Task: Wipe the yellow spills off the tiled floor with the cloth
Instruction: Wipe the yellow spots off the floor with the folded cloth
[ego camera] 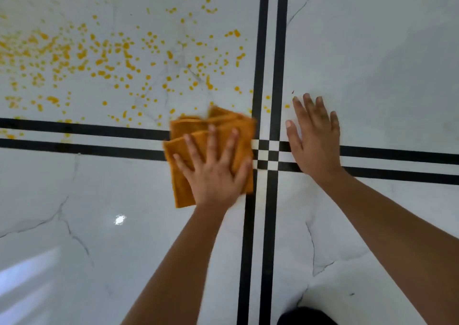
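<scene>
A folded orange cloth [188, 130] lies flat on the white marble-look floor tiles [372, 51], across the black border lines. My left hand [213, 170] presses down on the cloth with fingers spread. The cloth's far edge looks blurred. Yellow spills [111, 58] are scattered as many drops over the upper-left tile, beyond and left of the cloth. A few yellow drops [267, 103] sit between the vertical black lines near my right hand. My right hand [313, 135] rests palm-down and flat on the floor to the right of the crossing, holding nothing.
Double black lines [278, 51] cross the floor vertically and horizontally, meeting in a small checkered square [269, 154]. A dark shape [305, 316] shows at the bottom edge. Bright reflections lie on the lower-left tile [119, 219].
</scene>
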Tool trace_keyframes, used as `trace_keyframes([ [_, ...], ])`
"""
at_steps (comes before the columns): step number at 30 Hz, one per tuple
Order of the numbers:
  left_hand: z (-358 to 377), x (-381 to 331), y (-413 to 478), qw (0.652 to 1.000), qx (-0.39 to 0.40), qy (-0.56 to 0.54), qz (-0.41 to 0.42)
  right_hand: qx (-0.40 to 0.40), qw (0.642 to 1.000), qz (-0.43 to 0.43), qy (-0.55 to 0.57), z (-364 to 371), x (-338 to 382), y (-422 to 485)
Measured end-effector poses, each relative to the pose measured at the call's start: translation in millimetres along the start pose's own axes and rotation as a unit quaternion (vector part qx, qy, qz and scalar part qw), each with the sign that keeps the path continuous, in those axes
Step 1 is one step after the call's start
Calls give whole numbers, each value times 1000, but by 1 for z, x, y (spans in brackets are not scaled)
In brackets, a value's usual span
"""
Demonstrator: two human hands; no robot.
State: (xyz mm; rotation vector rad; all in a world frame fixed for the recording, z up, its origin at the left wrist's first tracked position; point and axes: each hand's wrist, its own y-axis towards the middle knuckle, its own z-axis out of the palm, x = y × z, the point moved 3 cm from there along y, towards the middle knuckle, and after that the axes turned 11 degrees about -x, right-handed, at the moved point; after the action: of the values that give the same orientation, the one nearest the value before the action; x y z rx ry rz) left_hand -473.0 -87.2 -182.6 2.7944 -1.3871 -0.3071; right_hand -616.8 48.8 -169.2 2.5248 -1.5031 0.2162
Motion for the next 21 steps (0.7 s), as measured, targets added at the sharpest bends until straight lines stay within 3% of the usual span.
trace_keyframes([
  [1, -1, -9, 6, 997, 12, -17, -72, -3, 1000, 5, -9, 0, -5, 7],
  [2, 2, -25, 9, 997, 27, -28, -67, -4, 1000, 20, -11, 1, -16, 17],
  [5, 7, -42, -3, 988, 50, -11, 145, -12, 999, 36, -32, -1, -33, 36],
  [6, 10, -40, 10, 986, 46, -10, 159, -12, 999, 32, -40, -2, -38, 41],
  [7, 14, -42, 32, 991, 37, -16, 129, -10, 998, 31, -47, -2, -46, 48],
  [9, 20, -51, 77, 999, 29, -24, -17, -4, 998, 38, -49, 2, -55, 55],
  [10, 21, -60, 86, 997, 40, -23, -56, -1, 998, 40, -48, 6, -58, 56],
  [11, 23, -69, 84, 998, 42, -29, -39, -2, 998, 42, -49, 8, -59, 55],
  [14, 22, -83, 60, 974, 47, 1, 220, -5, 998, 45, -44, 10, -62, 53],
  [15, 24, -77, 67, 963, 45, 9, 264, -6, 998, 42, -42, 10, -61, 52],
  [16, 26, -76, 84, 965, 39, 14, 258, -7, 998, 40, -41, 10, -62, 53],
  [19, 27, -82, 128, 999, 18, 2, 31, -17, 998, 41, -37, 10, -61, 53],
  [20, 28, -85, 126, 1000, 19, 0, 1, -17, 998, 39, -37, 10, -62, 53],
  [21, 28, -88, 118, 999, 24, -3, 36, -17, 998, 36, -40, 10, -62, 53],
])
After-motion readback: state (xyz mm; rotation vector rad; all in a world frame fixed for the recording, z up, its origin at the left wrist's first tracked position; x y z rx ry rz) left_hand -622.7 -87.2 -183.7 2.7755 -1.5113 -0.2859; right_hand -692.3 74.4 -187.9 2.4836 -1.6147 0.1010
